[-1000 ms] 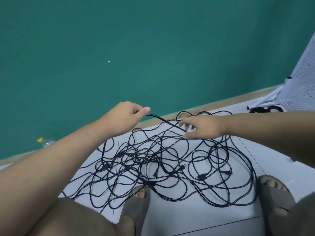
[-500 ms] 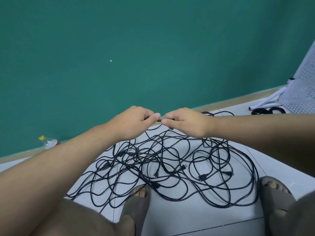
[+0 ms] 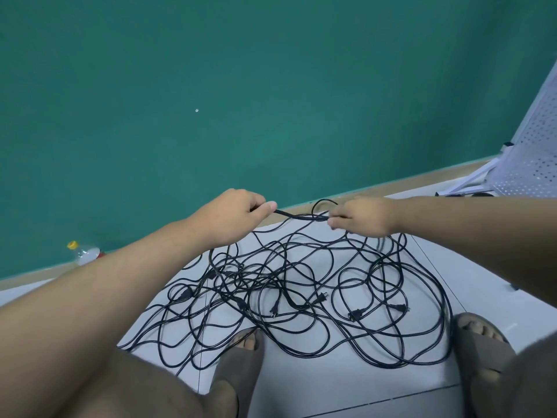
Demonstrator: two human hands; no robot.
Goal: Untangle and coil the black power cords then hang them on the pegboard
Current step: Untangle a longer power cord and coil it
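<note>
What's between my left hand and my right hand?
Head view: a short stretch of black cord, held by left hand and right hand, above the tangle.

White tiled floor [image 3: 346,384], big tangle of black cords [image 3: 301,285] sprawled over it, plugs dotted among the loops, one sandal [image 3: 238,357] at the tangle's near edge, another sandal [image 3: 479,345] at its right edge, plastic bottle [image 3: 86,254] well off left of the tangle by the wall, pegboard [image 3: 533,158] standing far right of it.
</note>
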